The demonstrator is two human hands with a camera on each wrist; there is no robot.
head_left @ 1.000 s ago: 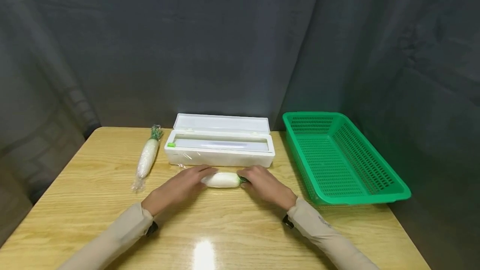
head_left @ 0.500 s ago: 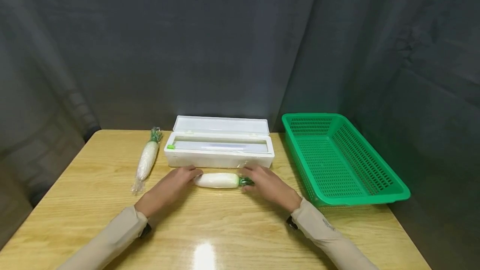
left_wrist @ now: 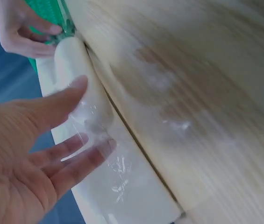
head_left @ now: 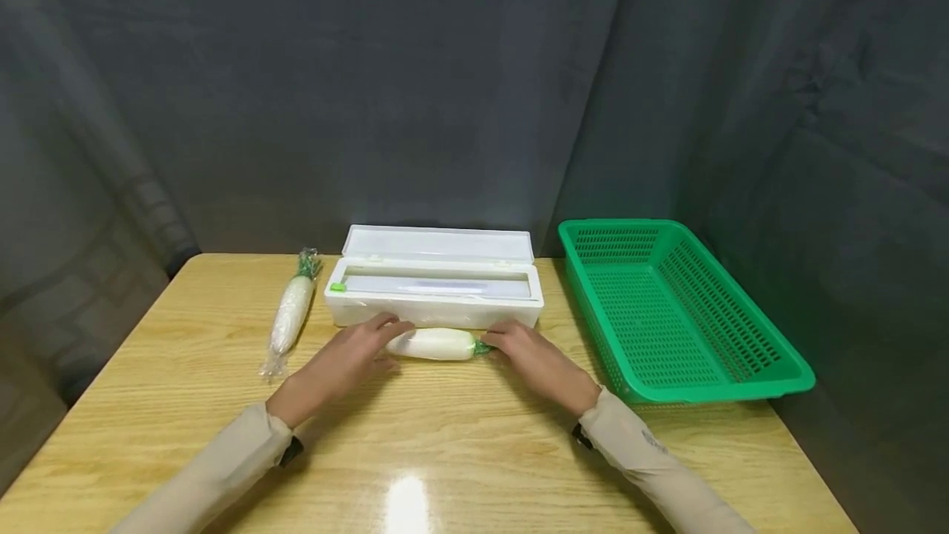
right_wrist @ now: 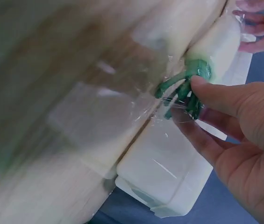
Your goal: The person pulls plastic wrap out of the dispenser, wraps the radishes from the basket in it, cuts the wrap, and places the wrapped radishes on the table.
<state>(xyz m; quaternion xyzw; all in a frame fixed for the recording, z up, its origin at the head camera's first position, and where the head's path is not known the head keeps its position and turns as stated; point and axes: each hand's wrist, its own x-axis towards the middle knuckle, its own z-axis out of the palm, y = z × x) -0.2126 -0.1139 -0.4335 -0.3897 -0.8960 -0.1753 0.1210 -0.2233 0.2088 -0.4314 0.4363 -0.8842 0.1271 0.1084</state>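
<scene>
A white radish with cut green stems lies crosswise on the table, close to the front of a white cling film box. Clear cling film shines around its pointed end. My left hand is at that pointed end; its thumb and fingers are spread apart, fingertips by the film. With thumb and fingers my right hand pinches the film-covered green stems. A second radish, wrapped in film with twisted ends, lies to the left.
The box stands with its lid raised, a film roll inside and a green slider at its left. A green plastic basket sits at the right of the wooden table. Dark grey curtains hang behind.
The radish first shifted left, then moved away from me toward the box. My left hand drew back left from it, then returned to its pointed end. The right hand stayed by the stems.
</scene>
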